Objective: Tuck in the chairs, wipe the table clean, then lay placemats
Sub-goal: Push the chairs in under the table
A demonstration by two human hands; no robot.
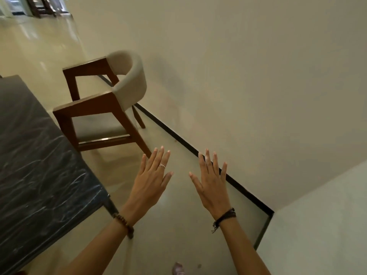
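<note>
A dark marble table [35, 155] fills the left side of the head view. A wooden armchair with a cream padded back [103, 104] stands pulled out from the table's far edge, close to the wall. My left hand [151, 179] and my right hand [212, 185] are stretched out in front of me with fingers spread and straight, over the floor. Neither hand touches or holds anything. The chair is a short way beyond my left hand's fingertips.
A cream wall [248, 76] with a black skirting strip [198, 151] runs along the right, and a wall corner [317, 225] juts out at the lower right. Glossy floor [178, 235] lies between table and wall. More wooden furniture [42, 6] stands far back at top left.
</note>
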